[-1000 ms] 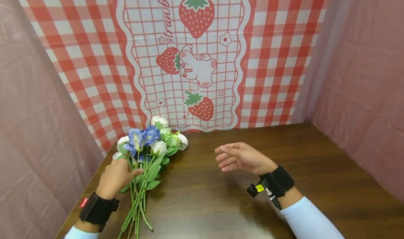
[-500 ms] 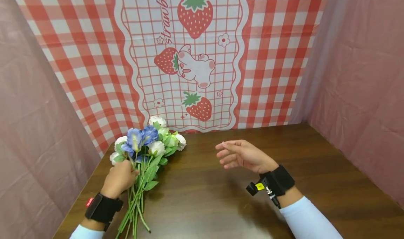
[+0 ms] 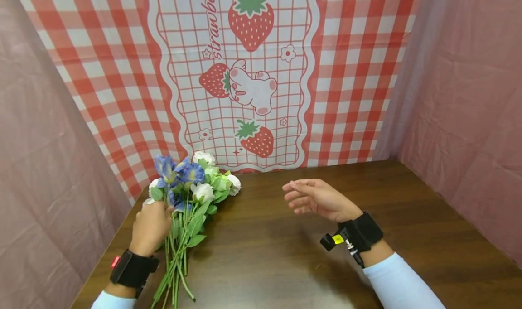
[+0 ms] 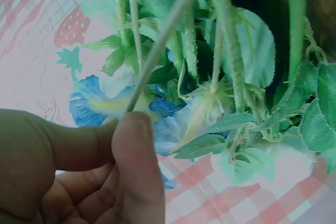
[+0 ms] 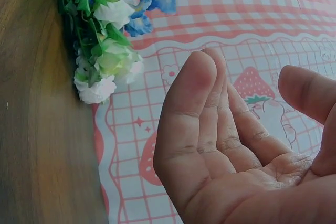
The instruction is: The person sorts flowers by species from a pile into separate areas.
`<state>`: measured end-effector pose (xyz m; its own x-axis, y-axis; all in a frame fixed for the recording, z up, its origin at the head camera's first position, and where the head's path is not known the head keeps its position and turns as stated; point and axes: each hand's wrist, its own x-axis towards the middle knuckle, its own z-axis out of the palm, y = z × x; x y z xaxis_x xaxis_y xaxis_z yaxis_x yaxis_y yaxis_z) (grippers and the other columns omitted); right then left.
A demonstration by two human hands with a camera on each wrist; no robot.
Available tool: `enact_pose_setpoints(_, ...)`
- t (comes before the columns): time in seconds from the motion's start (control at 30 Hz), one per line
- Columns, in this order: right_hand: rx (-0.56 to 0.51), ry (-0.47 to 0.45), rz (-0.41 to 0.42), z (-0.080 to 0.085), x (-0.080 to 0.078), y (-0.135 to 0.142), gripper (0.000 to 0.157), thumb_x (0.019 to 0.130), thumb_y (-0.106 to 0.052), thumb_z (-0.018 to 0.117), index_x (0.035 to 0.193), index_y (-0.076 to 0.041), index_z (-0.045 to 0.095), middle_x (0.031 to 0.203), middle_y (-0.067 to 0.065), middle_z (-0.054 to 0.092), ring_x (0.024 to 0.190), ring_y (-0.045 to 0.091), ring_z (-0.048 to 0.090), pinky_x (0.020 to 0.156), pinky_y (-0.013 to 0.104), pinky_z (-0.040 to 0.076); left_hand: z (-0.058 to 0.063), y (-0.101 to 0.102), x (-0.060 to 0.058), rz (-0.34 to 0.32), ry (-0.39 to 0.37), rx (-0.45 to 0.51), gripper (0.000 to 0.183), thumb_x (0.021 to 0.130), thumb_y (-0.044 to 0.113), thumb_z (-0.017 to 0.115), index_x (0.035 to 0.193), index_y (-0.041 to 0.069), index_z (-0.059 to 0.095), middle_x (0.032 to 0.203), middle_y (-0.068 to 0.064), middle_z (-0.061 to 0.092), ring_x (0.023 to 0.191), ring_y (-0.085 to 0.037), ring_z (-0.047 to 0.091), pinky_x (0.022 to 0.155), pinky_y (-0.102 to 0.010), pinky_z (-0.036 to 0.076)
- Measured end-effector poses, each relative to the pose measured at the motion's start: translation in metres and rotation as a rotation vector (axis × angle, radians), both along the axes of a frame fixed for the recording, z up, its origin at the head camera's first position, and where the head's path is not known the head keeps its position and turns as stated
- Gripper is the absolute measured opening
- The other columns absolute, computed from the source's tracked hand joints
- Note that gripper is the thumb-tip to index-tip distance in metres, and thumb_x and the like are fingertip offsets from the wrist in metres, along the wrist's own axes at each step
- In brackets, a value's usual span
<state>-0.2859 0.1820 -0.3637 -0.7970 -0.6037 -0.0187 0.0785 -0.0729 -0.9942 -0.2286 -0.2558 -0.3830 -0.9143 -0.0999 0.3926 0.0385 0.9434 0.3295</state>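
Observation:
A bunch of artificial flowers with long green stems (image 3: 177, 268) lies at the table's left, its white blooms (image 3: 202, 192) toward the back. My left hand (image 3: 151, 227) pinches the stem of a blue iris (image 3: 165, 168), which stands slightly raised at the bunch's left side. In the left wrist view, thumb and forefinger grip one thin stem (image 4: 167, 45), with other stems and leaves (image 4: 257, 51) close behind. My right hand (image 3: 320, 200) hovers over the table's middle right, fingers relaxed and slightly bent, holding nothing. The right wrist view shows its palm (image 5: 231, 171), apart from the flowers.
The brown wooden table (image 3: 265, 250) meets a red-checked strawberry cloth (image 3: 253, 87) hung at the back. Pinkish curtains (image 3: 469, 118) hang at both sides. Black bands with cameras are strapped on both wrists.
My left thumb and fingers have closed on an iris stem. That blue iris has risen a little, up and left from the bunch. The right hand has shifted slightly right.

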Motion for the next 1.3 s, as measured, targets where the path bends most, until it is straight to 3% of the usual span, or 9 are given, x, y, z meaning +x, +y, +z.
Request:
enact_pose_setpoints(0.1,0.002,0.003,-0.002,0.001,0.0,0.001,0.029,0.108,-0.029,0.056,0.122,-0.006,0.067,0.104,0.007,0.074,0.085,0.015,0.072,0.08,0.033,0.059,0.003,0.0,0.0,-0.007,0.075,-0.021,0.031,0.099,0.013,0.066,0.071,0.001,0.067,0.066,-0.02,0.06,0.057,-0.043,0.06,0.052,-0.057,0.048)
enact_pose_setpoints(0.3,0.021,0.023,-0.023,0.0,0.0,0.002,0.027,0.107,-0.025,0.058,0.123,-0.004,0.067,0.104,0.006,0.075,0.085,0.015,0.072,0.081,0.033,0.059,0.013,0.004,0.0,-0.031,0.15,-0.024,0.04,0.101,0.013,0.064,0.061,0.009,0.057,0.052,-0.004,0.042,0.044,-0.022,0.043,0.048,-0.041,0.037)
enact_pose_setpoints(0.57,0.071,0.055,-0.1,-0.001,-0.001,0.002,0.032,0.104,-0.026,0.063,0.125,-0.002,0.066,0.104,0.008,0.074,0.088,0.019,0.073,0.079,0.034,0.06,0.035,0.03,-0.005,-0.09,0.244,-0.015,0.036,0.099,0.011,0.068,0.064,0.006,0.061,0.053,-0.003,0.042,0.045,-0.019,0.039,0.048,-0.037,0.033)
enact_pose_setpoints(0.73,0.082,0.063,-0.146,-0.001,0.0,0.001,0.032,0.103,-0.027,0.065,0.124,-0.002,0.068,0.104,0.008,0.074,0.089,0.019,0.072,0.079,0.034,0.06,0.05,0.056,-0.009,-0.166,0.301,-0.016,0.034,0.1,0.011,0.067,0.067,0.005,0.063,0.053,-0.004,0.046,0.045,-0.018,0.039,0.049,-0.034,0.032)
enact_pose_setpoints(0.93,0.081,0.094,-0.181,0.0,0.001,-0.002,0.032,0.102,-0.026,0.067,0.123,-0.002,0.069,0.103,0.007,0.073,0.09,0.02,0.071,0.079,0.034,0.059,0.062,0.094,-0.015,-0.235,0.27,0.033,0.037,0.103,0.013,0.064,0.066,0.008,0.059,0.053,-0.003,0.042,0.045,-0.017,0.038,0.048,-0.032,0.03)
enact_pose_setpoints(1.1,0.058,0.122,-0.198,-0.002,0.001,-0.006,0.028,0.102,-0.024,0.066,0.121,-0.003,0.07,0.101,0.006,0.073,0.089,0.019,0.07,0.079,0.035,0.06,0.065,0.134,-0.024,-0.321,0.265,0.065,0.039,0.103,0.016,0.065,0.064,0.01,0.061,0.052,-0.001,0.046,0.047,-0.016,0.043,0.052,-0.032,0.035)
enact_pose_setpoints(1.3,0.033,0.134,-0.231,-0.002,0.004,-0.013,0.026,0.101,-0.024,0.069,0.117,-0.005,0.072,0.098,0.006,0.072,0.086,0.017,0.069,0.077,0.032,0.059,0.063,0.179,-0.028,-0.409,0.239,0.105,0.046,0.101,0.015,0.067,0.058,0.015,0.05,0.051,0.004,0.033,0.045,-0.011,0.036,0.05,-0.027,0.029)
